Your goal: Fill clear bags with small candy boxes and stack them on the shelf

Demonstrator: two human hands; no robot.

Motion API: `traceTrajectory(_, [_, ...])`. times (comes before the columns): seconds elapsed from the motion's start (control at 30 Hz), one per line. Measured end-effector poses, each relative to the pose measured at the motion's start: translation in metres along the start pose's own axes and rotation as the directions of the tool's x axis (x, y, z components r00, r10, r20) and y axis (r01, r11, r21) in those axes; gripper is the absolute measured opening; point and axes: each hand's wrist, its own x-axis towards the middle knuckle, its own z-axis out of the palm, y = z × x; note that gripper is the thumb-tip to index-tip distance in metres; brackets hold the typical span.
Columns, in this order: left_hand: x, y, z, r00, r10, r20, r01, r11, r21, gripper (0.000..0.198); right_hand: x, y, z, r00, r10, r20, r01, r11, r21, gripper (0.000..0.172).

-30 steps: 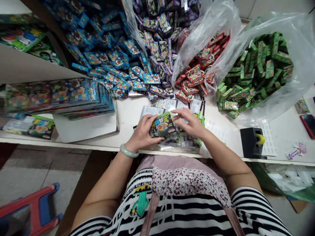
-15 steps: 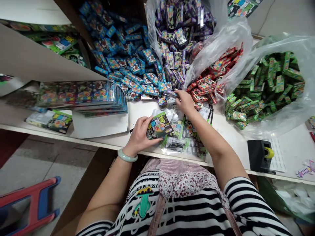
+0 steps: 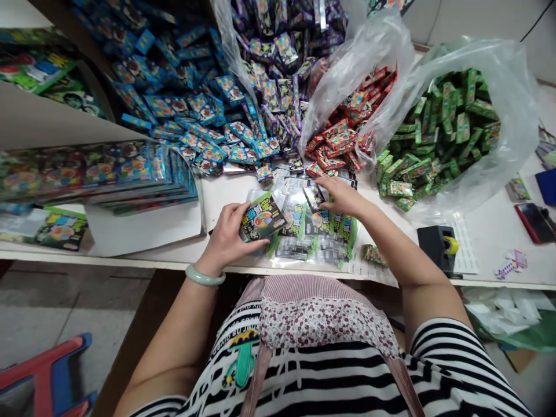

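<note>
My left hand (image 3: pixel 226 236) is closed on a printed pouch (image 3: pixel 262 217), black with a green top edge, a clear part and colourful artwork. Between the thumb and fingers of my right hand (image 3: pixel 343 197) is a small printed box (image 3: pixel 313 198), dark with a pale face. It is just right of the held pouch. Under both hands lie several overlapping pouches (image 3: pixel 324 223) of the same print, with clear lower parts. Beyond my fingers are heaps of small purple boxes (image 3: pixel 278 92) and red boxes (image 3: pixel 341 139).
Blue boxes (image 3: pixel 204 110) heap at the back left, green boxes (image 3: pixel 447 116) in a clear bag (image 3: pixel 516 121) at right. Stacked printed pouches (image 3: pixel 87 168) stand at left. A tape dispenser (image 3: pixel 434 246), phone (image 3: pixel 534 223) and loose green box (image 3: pixel 373 253) lie to the right.
My right hand has come back from the edge of the purple heap toward me, with a small box at its fingers. My left hand still holds the pouch. The view has shifted right.
</note>
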Motion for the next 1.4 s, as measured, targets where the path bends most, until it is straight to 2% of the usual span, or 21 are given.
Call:
traceTrajectory(0.1, [-0.001, 0.001, 0.0, 1.0, 0.007, 0.018, -0.008, 1.0, 0.003, 0.09, 0.012, 0.01, -0.005, 0.989, -0.029, 0.142, 0.036, 0.998, -0.047, 0.088])
traceTrajectory(0.17, [0.0, 0.003, 0.001, 1.0, 0.013, 0.024, -0.012, 1.0, -0.004, 0.09, 0.017, 0.007, -0.003, 0.982, -0.029, 0.189, 0.044, 0.996, -0.076, 0.091])
traceTrajectory(0.27, [0.0, 0.003, 0.003, 0.999, 0.007, 0.032, -0.007, 1.0, -0.017, 0.089, 0.013, 0.0, 0.001, 0.992, -0.02, 0.127, 0.024, 0.999, -0.03, 0.092])
traceTrajectory(0.33, [0.0, 0.002, 0.002, 0.999, -0.007, 0.034, 0.008, 1.0, -0.019, 0.089, 0.004, -0.001, 0.006, 0.999, -0.015, 0.034, 0.01, 0.99, 0.141, 0.096])
traceTrajectory(0.4, [0.0, 0.0, 0.002, 0.999, -0.019, 0.03, 0.02, 1.0, -0.021, 0.088, -0.009, 0.001, 0.011, 1.0, 0.004, -0.027, 0.007, 0.919, 0.394, 0.096])
traceTrajectory(0.5, [0.002, 0.001, 0.003, 0.999, 0.003, 0.048, -0.001, 0.999, -0.035, 0.088, -0.027, 0.001, 0.02, 0.995, 0.065, -0.073, 0.008, 0.693, 0.721, 0.09])
traceTrajectory(0.57, [0.004, 0.005, 0.005, 0.996, 0.037, 0.083, -0.033, 0.998, -0.052, 0.088, -0.034, -0.004, 0.022, 0.986, 0.088, -0.143, 0.067, 0.574, 0.816, 0.089])
traceTrajectory(0.6, [0.005, 0.008, 0.006, 0.993, 0.055, 0.101, -0.048, 0.997, -0.063, 0.089, -0.037, -0.008, 0.021, 0.979, 0.074, -0.191, 0.12, 0.55, 0.827, 0.087])
traceTrajectory(0.63, [0.006, 0.011, 0.007, 0.991, 0.071, 0.115, -0.062, 0.995, -0.077, 0.089, -0.039, -0.012, 0.019, 0.97, 0.041, -0.238, 0.177, 0.55, 0.816, 0.085])
traceTrajectory(0.7, [0.008, 0.016, 0.008, 0.987, 0.101, 0.126, -0.087, 0.99, -0.112, 0.09, -0.042, -0.021, 0.012, 0.959, -0.08, -0.272, 0.263, 0.608, 0.749, 0.078])
traceTrajectory(0.8, [0.007, 0.02, 0.008, 0.984, 0.137, 0.117, -0.119, 0.981, -0.151, 0.092, -0.044, -0.032, -0.002, 0.945, -0.267, -0.187, 0.326, 0.743, 0.585, 0.072])
traceTrajectory(0.87, [0.005, 0.02, 0.008, 0.981, 0.154, 0.122, -0.134, 0.979, -0.156, 0.092, -0.044, -0.036, -0.011, 0.935, -0.326, -0.139, 0.352, 0.805, 0.477, 0.073])
traceTrajectory(1.0, [0.002, 0.018, 0.009, 0.972, 0.186, 0.142, -0.162, 0.972, -0.169, 0.093, -0.043, -0.041, -0.025, 0.936, -0.343, -0.079, 0.349, 0.875, 0.336, 0.076])
traceTrajectory(1.17, [0.004, 0.018, 0.012, 0.972, 0.194, 0.131, -0.168, 0.968, -0.186, 0.096, -0.044, -0.047, -0.038, 0.933, -0.359, -0.013, 0.35, 0.902, 0.251, 0.076])
traceTrajectory(1.4, [0.003, 0.022, 0.012, 0.972, 0.204, 0.121, -0.175, 0.961, -0.214, 0.094, -0.045, -0.053, -0.043, 0.918, -0.396, 0.001, 0.379, 0.88, 0.286, 0.068])
